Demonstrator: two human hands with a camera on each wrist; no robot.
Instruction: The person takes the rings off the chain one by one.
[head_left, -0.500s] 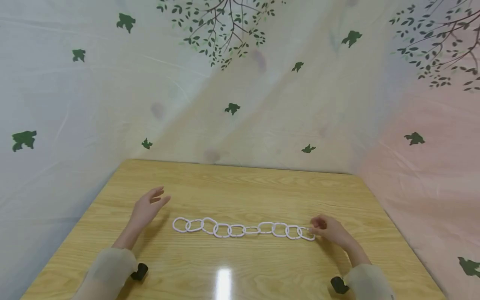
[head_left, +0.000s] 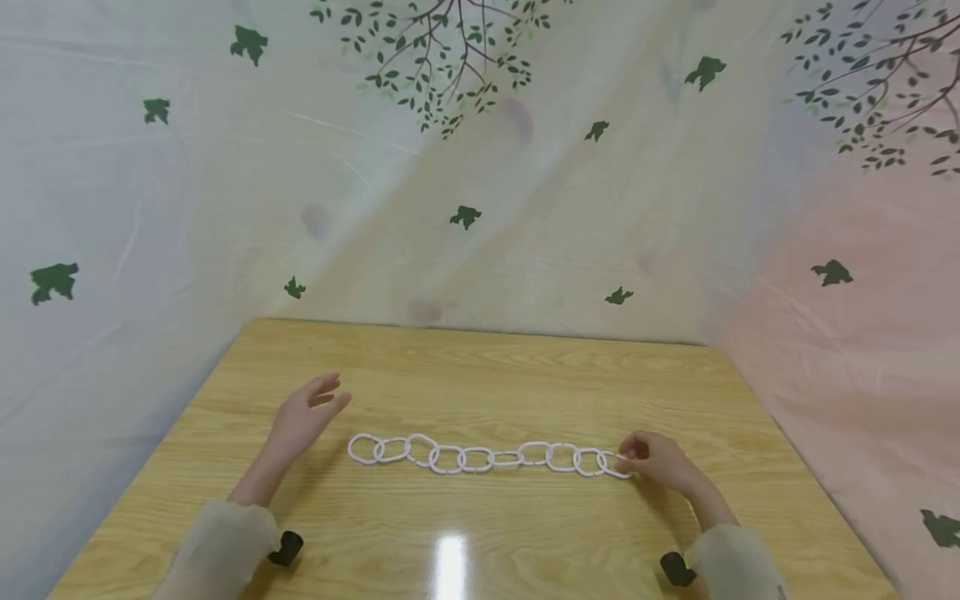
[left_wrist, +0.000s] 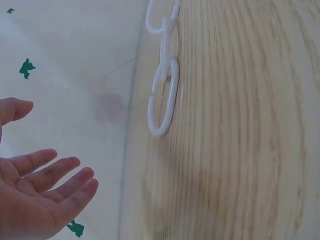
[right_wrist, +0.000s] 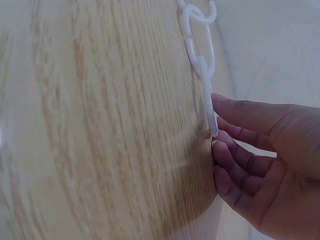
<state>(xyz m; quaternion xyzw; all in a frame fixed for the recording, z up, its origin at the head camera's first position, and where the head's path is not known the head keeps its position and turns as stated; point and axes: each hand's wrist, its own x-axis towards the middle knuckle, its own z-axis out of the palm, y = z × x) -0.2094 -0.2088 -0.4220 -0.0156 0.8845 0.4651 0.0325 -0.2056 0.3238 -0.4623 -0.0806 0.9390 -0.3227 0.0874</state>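
Note:
A chain of several white plastic links (head_left: 462,459) lies stretched from left to right on the wooden table. At its right end, my right hand (head_left: 660,461) pinches the last link; the right wrist view shows the thumb and fingers of that hand (right_wrist: 280,165) at the edge of this end link (right_wrist: 208,97). My left hand (head_left: 302,417) hovers beyond and left of the chain's left end, apart from it. Seen from the left wrist, the fingers of the left hand (left_wrist: 40,205) are spread and hold nothing, with the left end link (left_wrist: 172,95) some way off.
The wooden table (head_left: 360,533) extends to a pale cloth backdrop (head_left: 525,275) printed with leaves and branches. Glare from a light shows on the near table surface. Small black devices (head_left: 287,548) sit at both wrists.
My left hand has shifted slightly to the right, closer to the chain's left end. The right hand stays at the right end link, and the chain lies much as before.

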